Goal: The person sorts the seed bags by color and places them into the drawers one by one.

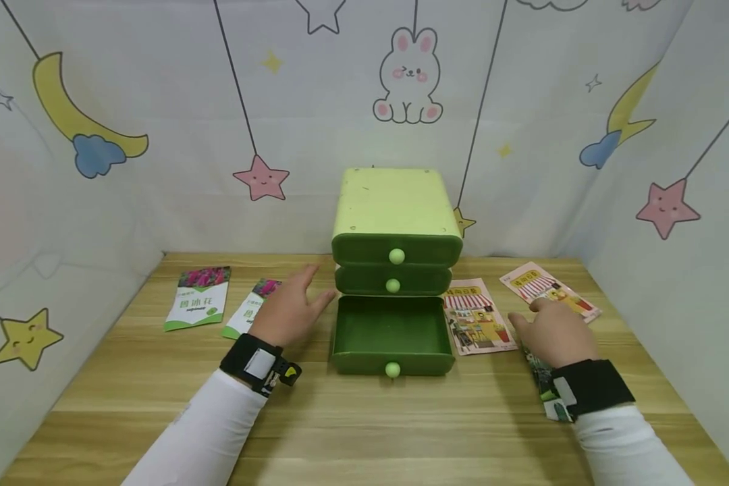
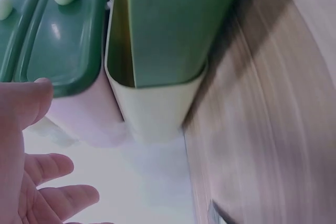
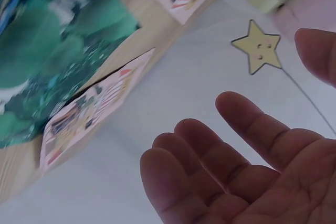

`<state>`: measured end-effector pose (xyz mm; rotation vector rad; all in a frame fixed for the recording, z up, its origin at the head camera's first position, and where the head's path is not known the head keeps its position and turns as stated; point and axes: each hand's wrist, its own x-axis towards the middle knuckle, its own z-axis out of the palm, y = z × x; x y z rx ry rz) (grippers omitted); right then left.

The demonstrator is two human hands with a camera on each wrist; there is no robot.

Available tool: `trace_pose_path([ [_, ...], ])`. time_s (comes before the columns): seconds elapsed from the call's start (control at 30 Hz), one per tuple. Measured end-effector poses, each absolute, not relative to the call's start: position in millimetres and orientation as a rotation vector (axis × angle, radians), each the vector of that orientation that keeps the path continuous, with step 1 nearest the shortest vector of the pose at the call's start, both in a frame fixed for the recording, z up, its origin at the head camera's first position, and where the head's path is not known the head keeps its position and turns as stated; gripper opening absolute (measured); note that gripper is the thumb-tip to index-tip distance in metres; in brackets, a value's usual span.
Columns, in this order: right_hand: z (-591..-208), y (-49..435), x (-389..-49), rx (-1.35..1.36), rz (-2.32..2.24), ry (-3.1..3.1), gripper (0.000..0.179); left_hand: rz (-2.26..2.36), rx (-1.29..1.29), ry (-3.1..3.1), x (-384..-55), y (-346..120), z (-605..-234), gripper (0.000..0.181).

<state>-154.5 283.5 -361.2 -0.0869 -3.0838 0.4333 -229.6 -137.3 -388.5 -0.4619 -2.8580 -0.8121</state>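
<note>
A small cabinet (image 1: 395,202) with a pale yellow-green top and dark green drawers stands mid-table; its bottom drawer (image 1: 358,364) is pulled out, with no contents visible inside. The upper two drawers are closed. My left hand (image 1: 288,310) hovers just left of the cabinet, fingers extended and holding nothing; the left wrist view puts its thumb (image 2: 31,100) beside a closed drawer front. On the right, my right hand (image 1: 555,334) is above a dark green leafy-print packet (image 1: 543,385), partly covering it. Its fingers (image 3: 241,111) are spread loosely, with nothing in the palm.
Two white-and-green packets with pink flowers, one (image 1: 200,300) farther left and another (image 1: 246,314) partly behind my left hand, lie on the wooden table (image 1: 340,432). Two pink packets (image 1: 476,320) with striped awnings lie right of the cabinet. White printed curtains (image 1: 316,121) enclose the table.
</note>
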Motion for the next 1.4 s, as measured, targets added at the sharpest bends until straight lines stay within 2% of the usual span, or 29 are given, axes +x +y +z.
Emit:
trace_pose_path([
  [0.2, -363.5, 304.0, -159.1, -0.139, 0.352, -3.121, 0.074, -0.753, -0.473, -2.879, -232.9, -151.3, -392.0, 0.081],
  [0.4, -369.0, 316.8, -163.0, -0.191, 0.29, -3.167, 0.09, -0.669, -0.449, -2.89, -234.0, -163.7, -392.6, 0.083],
  [0.5, -371.5, 322.8, -164.2, -0.216, 0.278, -3.195, 0.088, -0.617, -0.439, -2.886, -234.9, -169.5, -393.2, 0.083],
  [0.7, -375.9, 333.1, -164.3, -0.246, 0.261, -3.275, 0.072, -0.585, -0.426, -2.883, -234.4, -180.7, -394.3, 0.077],
  [0.83, -378.7, 337.6, -164.2, -0.271, 0.23, -3.319, 0.071, -0.569, -0.406, -2.886, -233.0, -186.0, -394.7, 0.076],
  [1.1, -382.3, 338.8, -166.9, -0.335, 0.183, -3.366, 0.099, -0.526, -0.376, -2.905, -234.1, -189.8, -400.0, 0.075],
  [1.4, -386.5, 337.5, -166.1, -0.31, 0.141, -3.415, 0.106, -0.515, -0.352, -2.949, -231.3, -189.6, -401.6, 0.073],
])
